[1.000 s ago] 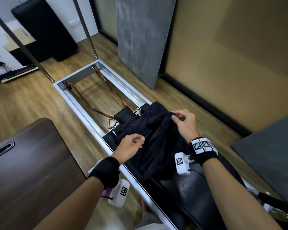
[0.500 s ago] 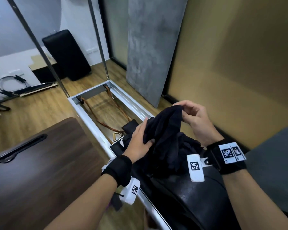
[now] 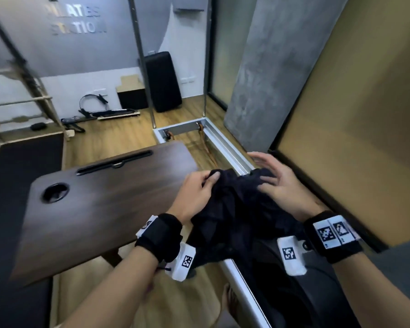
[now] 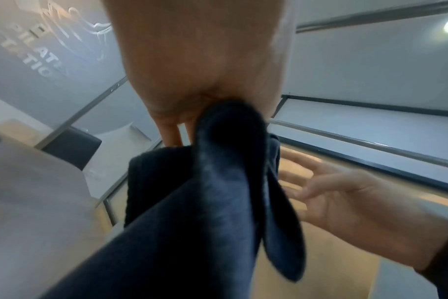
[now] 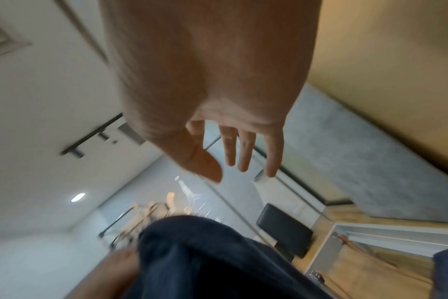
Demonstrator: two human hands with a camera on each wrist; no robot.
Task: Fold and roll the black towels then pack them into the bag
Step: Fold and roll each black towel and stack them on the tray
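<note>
Towel bunched between my two hands, table off to my left

My left hand (image 3: 194, 197) sits left of the towel (image 3: 232, 209), my right hand (image 3: 279, 185) right of it; the table (image 3: 92, 204) lies further left, the metal frame (image 3: 225, 147) behind the towel

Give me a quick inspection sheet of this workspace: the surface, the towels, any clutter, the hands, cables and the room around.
Surface: dark wooden table, bare where it shows, with a round hole and a slot; a metal-framed bench beside it.
Job's things: one black towel, crumpled and unfolded, held up; no bag seen.
Clutter: nothing seen on the table.
Hands: left hand pinches the towel's upper edge; right hand is open, fingers spread against the cloth, not gripping.
Cables: brown straps inside the bench frame; a dark ring with handles by the far wall.
Surroundings: wood floor, grey wall with lettering, a black pad leaning upright, a wooden ladder frame at left.
</note>
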